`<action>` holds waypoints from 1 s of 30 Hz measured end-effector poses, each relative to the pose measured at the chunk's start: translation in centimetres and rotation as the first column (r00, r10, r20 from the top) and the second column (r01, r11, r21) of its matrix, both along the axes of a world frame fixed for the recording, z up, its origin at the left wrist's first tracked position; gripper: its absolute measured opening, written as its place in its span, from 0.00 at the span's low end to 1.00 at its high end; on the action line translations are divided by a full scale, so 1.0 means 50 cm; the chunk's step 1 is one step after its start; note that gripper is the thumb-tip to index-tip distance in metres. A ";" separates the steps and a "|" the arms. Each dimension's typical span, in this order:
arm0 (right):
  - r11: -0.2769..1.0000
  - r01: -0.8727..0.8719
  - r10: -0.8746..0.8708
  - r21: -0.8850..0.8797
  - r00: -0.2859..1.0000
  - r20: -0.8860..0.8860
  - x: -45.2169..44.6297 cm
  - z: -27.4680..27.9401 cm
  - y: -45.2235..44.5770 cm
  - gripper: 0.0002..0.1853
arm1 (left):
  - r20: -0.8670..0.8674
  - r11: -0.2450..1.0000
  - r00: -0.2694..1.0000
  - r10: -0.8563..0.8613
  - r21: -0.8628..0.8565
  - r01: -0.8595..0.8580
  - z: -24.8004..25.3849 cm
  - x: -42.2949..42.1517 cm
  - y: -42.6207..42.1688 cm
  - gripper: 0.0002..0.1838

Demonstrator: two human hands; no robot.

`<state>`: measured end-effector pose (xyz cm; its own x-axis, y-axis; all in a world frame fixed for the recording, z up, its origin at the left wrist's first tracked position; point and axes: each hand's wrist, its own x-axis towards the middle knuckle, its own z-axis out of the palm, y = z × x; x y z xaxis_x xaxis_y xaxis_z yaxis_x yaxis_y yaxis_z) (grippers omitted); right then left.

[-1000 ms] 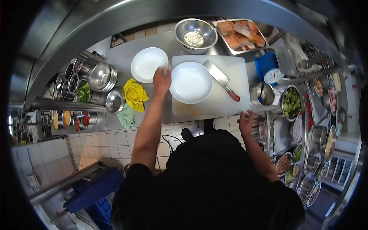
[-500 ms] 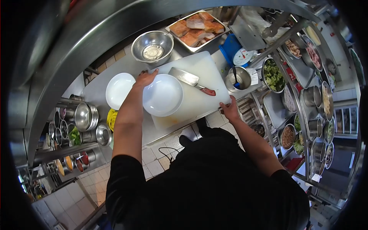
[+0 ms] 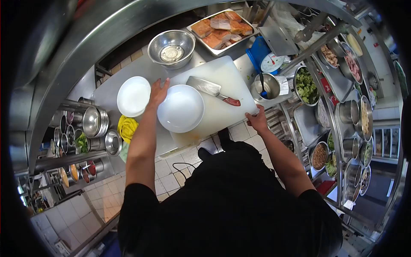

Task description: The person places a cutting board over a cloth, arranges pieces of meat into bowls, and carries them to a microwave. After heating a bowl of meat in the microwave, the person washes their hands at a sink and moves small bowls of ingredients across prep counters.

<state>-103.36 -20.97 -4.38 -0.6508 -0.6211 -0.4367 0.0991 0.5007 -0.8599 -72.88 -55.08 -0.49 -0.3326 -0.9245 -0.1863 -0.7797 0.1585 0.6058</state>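
Counter (image 3: pixel 132 70) first, in the head view: grey metal, tiled floor (image 3: pixel 165 173) below, and a board (image 3: pixel 234 79) lying askew across it. Knife (image 3: pixel 210 89) flat on the board, red handle towards the right; white bowl (image 3: pixel 180 108) beside it, over the board's left side. Second dish (image 3: pixel 133 96), also white, sits on the metal to the left, with a yellow cloth (image 3: pixel 127 128) close by. Up at the back, a steel basin (image 3: pixel 171 49) and a tray (image 3: pixel 197 41) of orange-pink slabs; right, a scale (image 3: pixel 272 63), a pot (image 3: pixel 273 88) and greens (image 3: pixel 307 86).

Over to the hands! Left hand (image 3: pixel 158 92) is between the two white dishes, fingers extended and apart, right by the bowl's rim and the board's edge; whether it grips either, one cannot tell. Right hand (image 3: pixel 257 120) is at the board's near right corner, thumb and fingers partly spread; a firm hold cannot be made out.
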 end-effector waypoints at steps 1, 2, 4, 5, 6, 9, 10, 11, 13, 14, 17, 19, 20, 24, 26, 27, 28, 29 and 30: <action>1.000 0.005 -0.005 -0.008 1.000 0.012 0.000 0.002 -0.002 0.33 | 0.005 1.000 1.000 0.018 -0.004 -0.018 -0.009 0.015 0.025 0.47; 0.999 0.007 -0.007 0.031 1.000 0.010 -0.001 0.005 -0.003 0.33 | -0.070 0.986 0.997 0.042 -0.157 -0.052 -0.019 0.025 0.050 0.42; 0.999 -0.010 0.014 -0.043 0.997 0.071 -0.023 -0.051 0.008 0.34 | -0.223 0.925 0.967 0.119 -0.329 -0.190 -0.028 0.052 0.116 0.34; 0.999 -0.016 0.018 -0.041 0.999 0.048 -0.021 -0.049 0.007 0.34 | -0.302 0.889 0.937 0.173 -0.363 -0.281 -0.028 0.066 0.152 0.31; 0.999 -0.025 0.027 -0.030 0.998 0.051 -0.019 -0.046 0.004 0.35 | -0.406 0.878 0.873 0.271 -0.267 -0.397 -0.019 0.078 0.195 0.29; 0.999 -0.014 0.014 -0.039 1.000 -0.008 0.003 -0.016 0.001 0.34 | -0.485 0.814 0.730 0.482 -0.061 -0.577 -0.037 0.138 0.294 0.26; 0.999 -0.001 0.001 -0.034 1.000 -0.001 0.007 -0.015 0.001 0.34 | -0.486 0.793 0.713 0.505 -0.064 -0.606 -0.041 0.152 0.326 0.26; 1.000 0.013 -0.013 -0.026 1.000 0.005 0.011 -0.015 0.001 0.34 | -0.462 0.755 0.679 0.571 -0.029 -0.655 -0.047 0.165 0.360 0.25; 0.999 -0.011 0.011 -0.045 1.000 -0.001 0.020 -0.012 0.003 0.35 | -0.432 0.692 0.622 0.653 0.006 -0.722 -0.076 0.201 0.418 0.24; 0.998 0.004 -0.004 -0.067 1.000 -0.006 0.025 -0.012 0.002 0.35 | -0.422 0.688 0.608 0.672 0.052 -0.724 -0.101 0.220 0.439 0.24; 0.998 0.012 -0.015 -0.069 0.999 -0.046 0.031 -0.015 -0.001 0.35 | -0.439 0.681 0.572 0.693 0.137 -0.719 -0.115 0.240 0.497 0.23; 0.996 -0.012 0.007 -0.085 0.998 -0.061 0.023 -0.021 -0.003 0.35 | -0.476 0.700 0.549 0.687 0.231 -0.675 -0.115 0.240 0.518 0.23; 0.998 -0.015 0.011 -0.069 0.998 -0.056 0.019 -0.024 -0.003 0.35 | -0.482 0.704 0.548 0.683 0.237 -0.669 -0.123 0.241 0.522 0.21; 0.999 -0.018 0.016 -0.038 0.998 -0.056 0.012 -0.024 -0.001 0.34 | -0.441 0.707 0.568 0.695 0.273 -0.653 -0.105 0.241 0.515 0.20; 1.000 -0.008 0.006 -0.020 0.998 -0.068 0.011 -0.026 0.002 0.34 | -0.461 0.718 0.559 0.689 0.331 -0.612 -0.084 0.236 0.505 0.19; 1.000 -0.003 0.002 -0.007 0.997 -0.072 0.011 -0.025 0.001 0.33 | -0.469 0.728 0.564 0.679 0.336 -0.597 -0.077 0.228 0.495 0.19; 1.000 0.009 -0.009 -0.003 0.997 -0.074 0.012 -0.024 -0.001 0.32 | -0.460 0.735 0.579 0.673 0.326 -0.595 -0.067 0.222 0.484 0.19; 1.000 0.023 -0.023 -0.005 0.996 -0.081 0.010 -0.021 0.001 0.32 | -0.447 0.741 0.596 0.668 0.316 -0.593 -0.059 0.217 0.475 0.18; 1.000 0.015 -0.014 0.011 0.995 -0.100 0.009 -0.013 0.002 0.31 | -0.449 0.747 0.601 0.662 0.326 -0.579 -0.055 0.209 0.462 0.18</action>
